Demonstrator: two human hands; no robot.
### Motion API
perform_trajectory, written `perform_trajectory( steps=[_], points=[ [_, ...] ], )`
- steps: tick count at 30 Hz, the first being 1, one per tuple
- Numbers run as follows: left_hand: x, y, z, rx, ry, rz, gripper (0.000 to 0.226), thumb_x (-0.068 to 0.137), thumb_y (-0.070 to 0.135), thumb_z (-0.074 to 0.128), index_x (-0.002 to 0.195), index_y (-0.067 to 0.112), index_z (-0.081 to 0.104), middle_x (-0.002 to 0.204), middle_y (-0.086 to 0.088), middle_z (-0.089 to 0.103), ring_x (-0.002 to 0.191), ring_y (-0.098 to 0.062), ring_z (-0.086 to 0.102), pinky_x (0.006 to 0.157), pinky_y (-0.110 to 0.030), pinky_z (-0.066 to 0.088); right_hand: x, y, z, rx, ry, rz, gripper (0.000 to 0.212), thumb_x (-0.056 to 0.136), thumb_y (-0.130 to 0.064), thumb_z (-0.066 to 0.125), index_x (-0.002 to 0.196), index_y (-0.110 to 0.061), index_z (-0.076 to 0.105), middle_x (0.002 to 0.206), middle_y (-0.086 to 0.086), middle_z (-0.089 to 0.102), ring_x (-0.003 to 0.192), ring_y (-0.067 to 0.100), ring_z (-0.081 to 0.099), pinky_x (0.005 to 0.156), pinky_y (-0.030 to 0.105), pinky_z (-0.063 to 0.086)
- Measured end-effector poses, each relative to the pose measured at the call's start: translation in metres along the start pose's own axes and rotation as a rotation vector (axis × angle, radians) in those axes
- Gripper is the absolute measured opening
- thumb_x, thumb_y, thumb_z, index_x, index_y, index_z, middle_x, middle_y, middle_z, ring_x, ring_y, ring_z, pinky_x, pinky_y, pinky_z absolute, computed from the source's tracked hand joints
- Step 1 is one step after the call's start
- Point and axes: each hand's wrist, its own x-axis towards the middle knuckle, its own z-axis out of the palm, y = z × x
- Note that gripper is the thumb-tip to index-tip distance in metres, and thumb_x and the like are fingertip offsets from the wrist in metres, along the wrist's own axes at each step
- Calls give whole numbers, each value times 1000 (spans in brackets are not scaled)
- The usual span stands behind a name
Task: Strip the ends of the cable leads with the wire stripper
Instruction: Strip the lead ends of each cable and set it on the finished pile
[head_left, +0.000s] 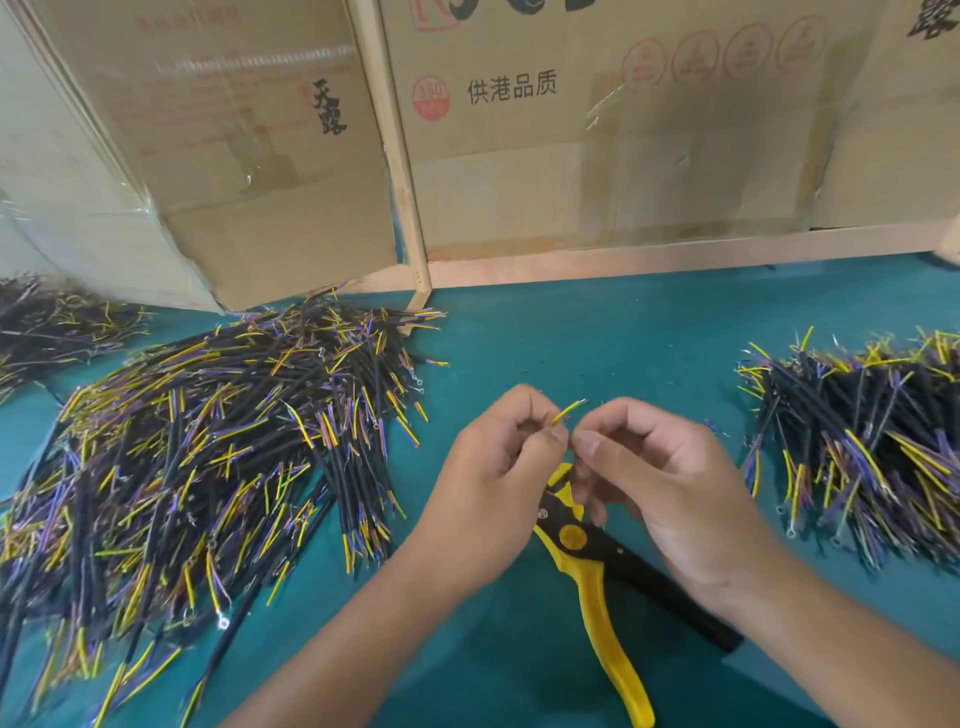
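Between the two cable heaps, over the teal bench mat, both hands meet on one lead. The left hand has its fingers curled round the yellow lead, whose tip sticks up past the thumb, and the right hand pinches at the same cable just beside it. The yellow-and-black wire stripper lies on the mat under the hands, handles towards the person; no finger is closed on a handle, though the right hand is close over its head.

My reading is that the step in hand is sorting out or fanning the leads of one cable before a strip, or checking an end already done; which of the two I cannot tell. The next move would call for one hand to keep the cable steady while the other takes up the stripper and seats a lead end in its jaws.

Most of the held cable is hidden inside the fists, and the tip is too small to judge whether it is bare. The stripper's head is partly covered. The large pile of cables on the left and the smaller pile on the right run off the frame, and which is finished work is unclear
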Motion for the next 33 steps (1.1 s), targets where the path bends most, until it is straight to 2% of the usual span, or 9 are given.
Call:
perform_trajectory(
  steps=[6,10,13,16,20,22,24,27,33],
  points=[
    [-2,1,2,-66,-56,-14,18,100,8,38,83,10,42,55,20,51,49,5,53,51,-7,37,0,1,0,41,18,14,17,73,-24,74,79,-9,70,66,10,60,58,20,60,48,26,47],
    [-2,-3,3,-101,-57,-25,15,100,15,40,87,9,43,61,15,54,55,-2,57,56,-16,42,-1,1,1,100,11,59,7,74,-21,71,72,-15,68,66,9,58,58,20,58,49,27,45],
    [-2,-5,5,-148,-51,-43,16,102,18,40,88,11,44,63,12,55,57,-8,58,57,-21,47,-1,1,1,147,17,93,9,75,-17,69,75,-10,63,65,9,57,57,20,56,48,27,44],
    [-3,-6,5,-153,-52,-63,17,102,24,40,89,15,45,63,13,55,58,-9,59,55,-28,44,-2,0,1,155,15,98,13,74,-18,71,76,-8,63,65,10,56,57,20,56,48,27,45],
    [-3,-6,3,-222,-78,-117,18,102,26,40,87,18,47,67,7,54,60,-15,60,57,-30,43,-3,-1,0,149,6,94,14,76,-17,70,80,-5,64,66,10,57,58,20,57,48,27,45],
    [-2,-7,1,-243,-89,-129,18,102,23,38,88,17,47,66,9,52,58,-11,58,56,-21,42,-2,0,-1,136,13,88,12,76,-18,71,79,-8,67,67,11,58,59,20,58,48,27,46],
    [-1,-10,-1,-224,-65,-135,16,100,21,37,89,16,48,64,15,45,55,-5,45,53,-13,37,-1,0,-2,119,37,78,9,73,-22,72,76,-13,70,67,11,58,59,20,58,48,27,46],
    [0,-14,-2,-169,-35,-139,16,98,26,39,88,22,51,65,14,38,59,-9,32,53,-15,32,1,0,-3,105,64,66,7,72,-24,72,73,-17,71,66,10,58,59,21,56,48,28,45],
    [-1,-12,0,-151,-56,-120,14,97,32,44,86,26,50,61,18,43,53,-2,37,51,-13,33,1,3,-5,85,66,66,5,81,-11,67,77,-9,65,65,11,56,59,22,56,47,28,44]
  ],
)
